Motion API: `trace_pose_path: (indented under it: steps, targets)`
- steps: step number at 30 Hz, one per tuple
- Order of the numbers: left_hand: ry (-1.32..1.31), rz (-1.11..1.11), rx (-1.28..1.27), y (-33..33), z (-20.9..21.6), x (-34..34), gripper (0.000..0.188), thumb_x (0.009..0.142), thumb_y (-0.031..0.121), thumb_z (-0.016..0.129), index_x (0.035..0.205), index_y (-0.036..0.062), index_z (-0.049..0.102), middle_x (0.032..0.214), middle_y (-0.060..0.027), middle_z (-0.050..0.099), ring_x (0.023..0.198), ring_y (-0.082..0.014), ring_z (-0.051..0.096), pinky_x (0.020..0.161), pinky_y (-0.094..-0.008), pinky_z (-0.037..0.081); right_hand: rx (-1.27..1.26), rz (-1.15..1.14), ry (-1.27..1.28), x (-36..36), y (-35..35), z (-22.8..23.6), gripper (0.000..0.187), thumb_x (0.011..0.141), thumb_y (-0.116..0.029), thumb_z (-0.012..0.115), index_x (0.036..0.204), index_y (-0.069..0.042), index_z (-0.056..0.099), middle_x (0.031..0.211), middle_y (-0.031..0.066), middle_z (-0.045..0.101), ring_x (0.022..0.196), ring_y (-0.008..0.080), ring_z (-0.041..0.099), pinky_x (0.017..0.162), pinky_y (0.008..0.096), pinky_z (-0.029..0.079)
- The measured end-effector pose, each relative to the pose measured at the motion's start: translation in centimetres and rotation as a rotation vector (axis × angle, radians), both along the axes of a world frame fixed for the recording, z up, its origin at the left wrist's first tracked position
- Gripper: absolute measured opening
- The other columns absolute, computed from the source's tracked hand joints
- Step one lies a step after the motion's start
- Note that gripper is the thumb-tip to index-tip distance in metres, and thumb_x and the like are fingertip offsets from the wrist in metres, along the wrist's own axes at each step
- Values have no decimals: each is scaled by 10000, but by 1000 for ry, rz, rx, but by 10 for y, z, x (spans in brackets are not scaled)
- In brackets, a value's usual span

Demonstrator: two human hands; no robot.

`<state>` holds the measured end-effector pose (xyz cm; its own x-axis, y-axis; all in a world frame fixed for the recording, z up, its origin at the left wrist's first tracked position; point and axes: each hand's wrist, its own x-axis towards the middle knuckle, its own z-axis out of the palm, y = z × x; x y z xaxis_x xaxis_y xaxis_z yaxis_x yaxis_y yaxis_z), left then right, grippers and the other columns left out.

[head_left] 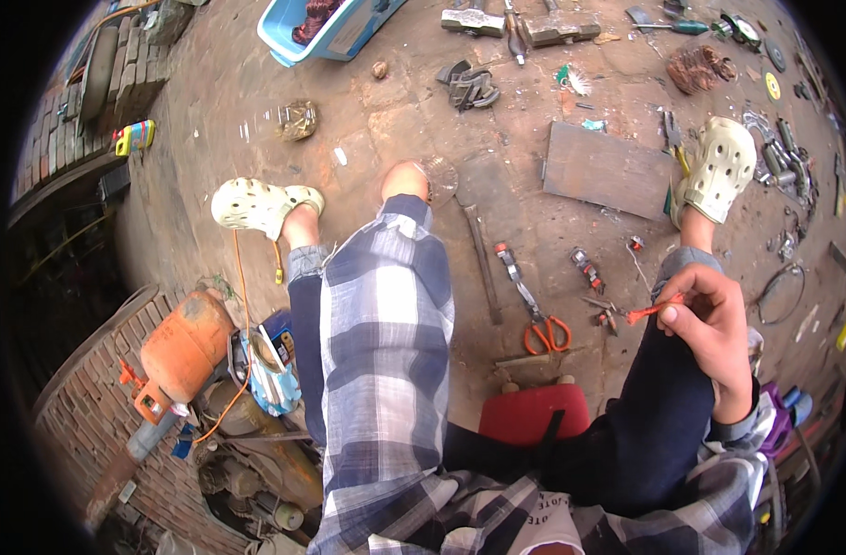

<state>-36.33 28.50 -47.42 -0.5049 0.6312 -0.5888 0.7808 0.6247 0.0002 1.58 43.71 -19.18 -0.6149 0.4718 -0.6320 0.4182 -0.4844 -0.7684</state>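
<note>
My left arm, in a plaid sleeve, stretches forward, and its hand [405, 178] is closed at a rounded, brownish, thin-stranded or see-through thing [438, 178]. Most of that hand's fingers are hidden, so what it grips is unclear. Above my right knee, my right hand [708, 317] pinches an orange-red handle-like piece [648, 314] between thumb and fingers. Small metal parts [607, 311] show just left of that piece; whether they are joined to it I cannot tell. Orange-handled scissors [545, 335] lie on the ground between my legs.
A red stool [536, 413] is under me. Ahead lie a flat metal plate [608, 169], hammers [473, 22] and a long metal bar [481, 264]. A blue tub [335, 35] stands at the far left, an orange gas cylinder [188, 342] at the near left. Pliers [674, 143] lie beside my right shoe.
</note>
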Motion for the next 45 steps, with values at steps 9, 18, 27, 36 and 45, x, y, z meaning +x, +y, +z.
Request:
trace_pose_path:
  steps: [9,18,27,36,45]
  targets:
    - [147,-146,-50,-14,-35,-11,178,786,82,574,887,40,714,865,-169,688,837,-337,669,739,-421,536,3,13,2,1,1,0,122,839,-81,675,857,12,598,720,5,591,631,59,530,562,201,411]
    - [289,-360,-160,-2,-33,-3,158,794,124,588,826,66,731,838,-134,704,802,-293,689,685,-414,553,14,-8,-3,-1,-1,0,120,838,-81,674,863,12,602,719,11,588,631,64,537,568,196,421]
    - [53,198,304,-6,99,27,168,788,125,624,852,-8,705,782,-138,696,711,-246,684,625,-356,529,27,18,10,-3,1,0,123,840,-85,671,844,12,594,708,15,583,618,64,537,567,194,419]
    - [-510,1039,1033,-24,152,21,108,835,60,670,899,-25,659,672,-31,625,540,-63,530,471,-217,412,61,0,-9,4,-3,-3,122,846,-84,654,846,10,577,696,30,593,605,67,533,570,197,422]
    - [367,794,1318,-36,137,-166,152,827,118,677,860,-28,652,685,-70,654,597,-139,601,595,-274,475,82,-7,4,9,1,-6,169,853,-129,664,846,13,573,688,34,585,603,73,526,570,200,414]
